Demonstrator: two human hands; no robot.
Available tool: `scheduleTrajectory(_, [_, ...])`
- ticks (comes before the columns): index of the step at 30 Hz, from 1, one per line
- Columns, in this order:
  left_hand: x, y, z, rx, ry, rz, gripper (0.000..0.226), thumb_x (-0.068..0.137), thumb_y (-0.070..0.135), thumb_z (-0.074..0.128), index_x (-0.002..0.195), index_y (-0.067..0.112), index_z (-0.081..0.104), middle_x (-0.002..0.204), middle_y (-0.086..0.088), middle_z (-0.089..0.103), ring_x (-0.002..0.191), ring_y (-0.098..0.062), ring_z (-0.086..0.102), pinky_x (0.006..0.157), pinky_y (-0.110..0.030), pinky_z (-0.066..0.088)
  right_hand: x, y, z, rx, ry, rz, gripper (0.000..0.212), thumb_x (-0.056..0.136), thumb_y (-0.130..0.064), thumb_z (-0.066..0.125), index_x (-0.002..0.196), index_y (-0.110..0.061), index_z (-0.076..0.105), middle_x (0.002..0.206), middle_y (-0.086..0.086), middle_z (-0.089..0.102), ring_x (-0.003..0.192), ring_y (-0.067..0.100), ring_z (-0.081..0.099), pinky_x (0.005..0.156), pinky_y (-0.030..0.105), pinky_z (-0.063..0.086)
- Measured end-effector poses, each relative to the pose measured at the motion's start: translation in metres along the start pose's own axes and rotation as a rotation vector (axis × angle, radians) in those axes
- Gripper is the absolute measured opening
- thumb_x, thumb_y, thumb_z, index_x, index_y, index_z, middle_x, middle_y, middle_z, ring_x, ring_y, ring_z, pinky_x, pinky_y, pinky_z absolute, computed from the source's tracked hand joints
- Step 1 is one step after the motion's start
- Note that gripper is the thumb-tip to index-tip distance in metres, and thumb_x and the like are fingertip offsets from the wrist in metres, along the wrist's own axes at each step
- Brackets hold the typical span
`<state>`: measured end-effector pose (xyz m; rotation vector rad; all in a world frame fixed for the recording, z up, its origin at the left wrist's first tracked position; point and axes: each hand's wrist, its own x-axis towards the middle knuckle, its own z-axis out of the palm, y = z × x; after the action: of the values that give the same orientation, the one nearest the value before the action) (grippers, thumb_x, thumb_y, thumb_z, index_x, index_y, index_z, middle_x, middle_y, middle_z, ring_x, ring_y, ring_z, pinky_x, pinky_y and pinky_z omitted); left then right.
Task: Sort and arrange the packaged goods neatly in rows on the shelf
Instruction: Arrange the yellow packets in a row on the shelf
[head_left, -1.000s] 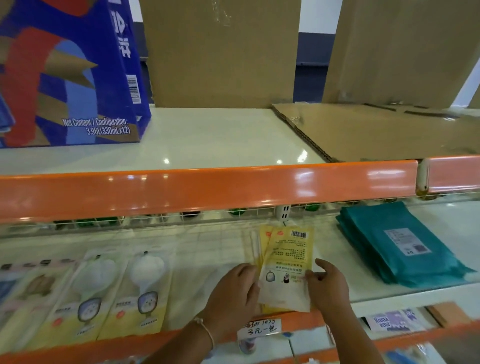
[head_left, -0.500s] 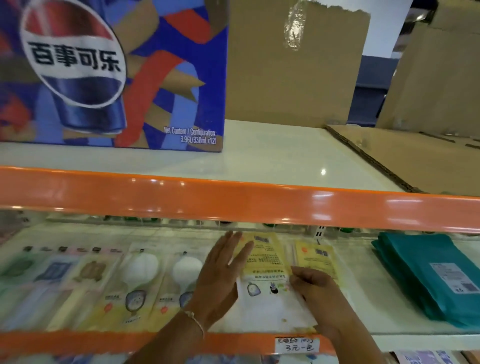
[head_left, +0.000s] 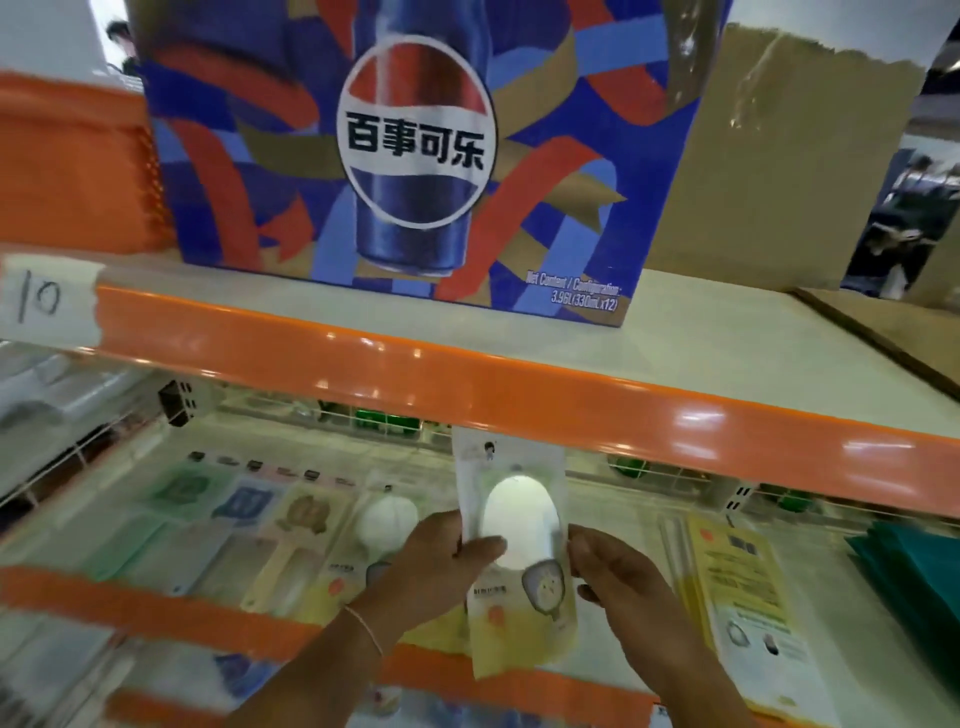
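Both hands hold one flat packet (head_left: 519, 561) with a white oval item and a yellow lower part, lifted upright above the lower shelf (head_left: 171, 608). My left hand (head_left: 431, 561) grips its left edge and my right hand (head_left: 618, 577) its right edge. A row of similar flat packets (head_left: 291, 525) lies on the shelf to the left. A stack of yellow packets (head_left: 748, 603) lies face down to the right of my hands.
A blue Pepsi carton (head_left: 410, 156) stands on the upper shelf (head_left: 701, 364), with cardboard boxes (head_left: 779, 171) behind it. Teal bags (head_left: 914, 582) lie at the far right of the lower shelf. A paper tag marked 10 (head_left: 47, 301) is stuck on the orange rail.
The view has shifted left. My hands left the yellow packets lying at the right and now hold up a white-oval packet between them.
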<state>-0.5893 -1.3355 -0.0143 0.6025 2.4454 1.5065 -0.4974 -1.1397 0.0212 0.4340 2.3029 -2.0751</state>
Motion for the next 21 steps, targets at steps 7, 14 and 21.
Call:
scheduleTrajectory(7, [-0.016, -0.014, -0.015, -0.384, -0.139, -0.230, 0.041, 0.088, 0.034, 0.068, 0.069, 0.000, 0.056, 0.049, 0.011, 0.041, 0.044, 0.000, 0.045, 0.053, -0.013, 0.040, 0.001, 0.013, 0.036, 0.124, 0.060, 0.037, 0.021, 0.084, -0.012, 0.069, 0.101, 0.000, 0.070, 0.093, 0.025, 0.072, 0.090, 0.041, 0.069, 0.090, 0.055, 0.050])
scheduleTrajectory(14, [-0.034, -0.040, -0.007, -0.402, -0.309, -0.271, 0.022, 0.088, 0.038, 0.067, 0.096, 0.018, 0.071, 0.087, 0.005, 0.072, 0.080, -0.005, 0.066, 0.073, -0.020, 0.051, -0.013, 0.034, 0.056, 0.200, 0.217, 0.126, 0.012, 0.087, -0.007, 0.068, 0.094, 0.003, 0.069, 0.084, 0.024, 0.073, 0.072, 0.033, 0.071, 0.067, 0.037, 0.056])
scheduleTrajectory(21, [-0.038, -0.043, 0.006, -0.285, -0.229, -0.332, 0.024, 0.087, 0.039, 0.066, 0.084, 0.015, 0.068, 0.076, 0.005, 0.065, 0.071, -0.011, 0.060, 0.066, -0.026, 0.048, -0.021, 0.059, 0.062, -0.015, 0.234, 0.181, 0.019, 0.080, -0.017, 0.077, 0.097, -0.016, 0.068, 0.068, 0.013, 0.073, 0.056, 0.017, 0.061, 0.061, 0.029, 0.044])
